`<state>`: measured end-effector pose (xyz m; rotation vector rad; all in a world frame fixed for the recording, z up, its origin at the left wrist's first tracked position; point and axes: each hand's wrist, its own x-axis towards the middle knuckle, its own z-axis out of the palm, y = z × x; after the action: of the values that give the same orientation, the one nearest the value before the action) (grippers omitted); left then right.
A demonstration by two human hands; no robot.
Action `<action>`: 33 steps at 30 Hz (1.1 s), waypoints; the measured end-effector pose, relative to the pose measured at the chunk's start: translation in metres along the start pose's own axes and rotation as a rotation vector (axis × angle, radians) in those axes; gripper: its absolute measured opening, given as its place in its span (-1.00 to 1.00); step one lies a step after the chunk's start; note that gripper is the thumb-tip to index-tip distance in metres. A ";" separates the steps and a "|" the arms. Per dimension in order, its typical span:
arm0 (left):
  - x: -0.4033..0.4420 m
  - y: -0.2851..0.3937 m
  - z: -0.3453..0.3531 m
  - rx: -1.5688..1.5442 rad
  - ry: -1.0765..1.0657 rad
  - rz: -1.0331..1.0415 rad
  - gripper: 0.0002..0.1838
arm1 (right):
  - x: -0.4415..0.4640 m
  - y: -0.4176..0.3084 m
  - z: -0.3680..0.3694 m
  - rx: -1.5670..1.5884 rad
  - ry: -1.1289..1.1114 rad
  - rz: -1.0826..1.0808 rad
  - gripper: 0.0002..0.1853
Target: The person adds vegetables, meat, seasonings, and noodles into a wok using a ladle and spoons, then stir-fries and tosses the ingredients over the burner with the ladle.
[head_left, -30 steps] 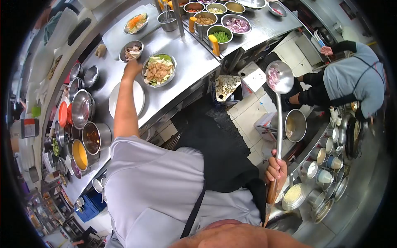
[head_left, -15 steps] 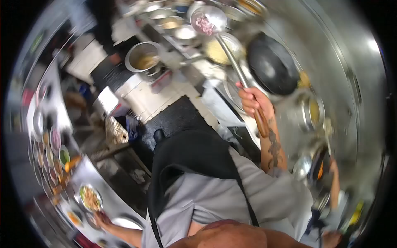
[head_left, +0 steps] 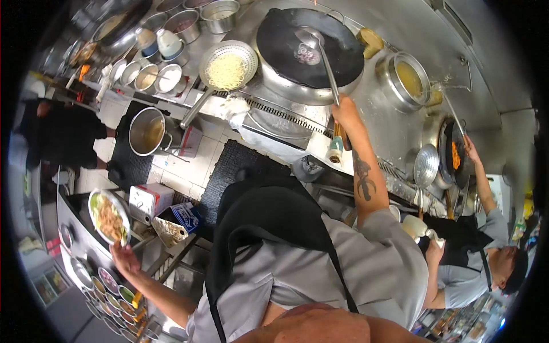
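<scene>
Ladle [head_left: 326, 64] is gripped in the right hand [head_left: 345, 114], wok [head_left: 280, 48] beyond; the bowl [head_left: 120, 204] held by the left hand [head_left: 125, 260] is best kept level.

The ladle [head_left: 329, 68] was of shiny metal, the wok [head_left: 311, 73] was of rather matt metal, the strainer [head_left: 250, 59] was of smooth perforated metal, the apron [head_left: 269, 214] was of matt cloth, and the floor mat [head_left: 243, 163] looked rough.

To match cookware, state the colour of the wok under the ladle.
The wok is black; see the head view.
</scene>
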<state>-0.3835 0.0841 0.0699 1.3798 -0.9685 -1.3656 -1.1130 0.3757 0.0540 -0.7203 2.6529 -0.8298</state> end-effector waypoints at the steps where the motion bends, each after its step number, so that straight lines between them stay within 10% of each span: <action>1: 0.020 0.001 0.028 0.002 -0.009 -0.026 -0.81 | 0.004 0.020 0.012 0.037 0.011 -0.003 -0.78; 8: 0.131 -0.007 0.210 -0.117 -0.575 -0.142 -0.70 | 0.003 0.008 0.020 -0.174 0.066 0.103 -0.83; 12: 0.121 0.011 0.308 -0.082 -0.646 -0.185 -0.74 | -0.029 -0.028 -0.004 0.227 -0.100 0.266 -0.80; 17: 0.127 0.008 0.371 -0.041 -0.749 -0.235 -0.80 | -0.008 -0.014 0.018 -0.050 0.121 0.288 -0.73; 27: 0.113 -0.001 0.436 -0.020 -0.903 -0.296 -0.79 | -0.018 -0.040 0.001 0.303 -0.118 0.348 -0.78; 30: 0.094 0.011 0.455 -0.014 -0.903 -0.300 -0.79 | -0.004 -0.029 0.024 -0.169 0.222 0.204 -0.75; 33: 0.098 0.004 0.471 -0.053 -0.967 -0.320 -0.80 | -0.001 -0.031 0.020 -0.145 0.034 0.138 -0.73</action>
<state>-0.8448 -0.0520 0.0748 0.8076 -1.3202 -2.3717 -1.0927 0.3451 0.0559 -0.5520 2.7789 -0.6237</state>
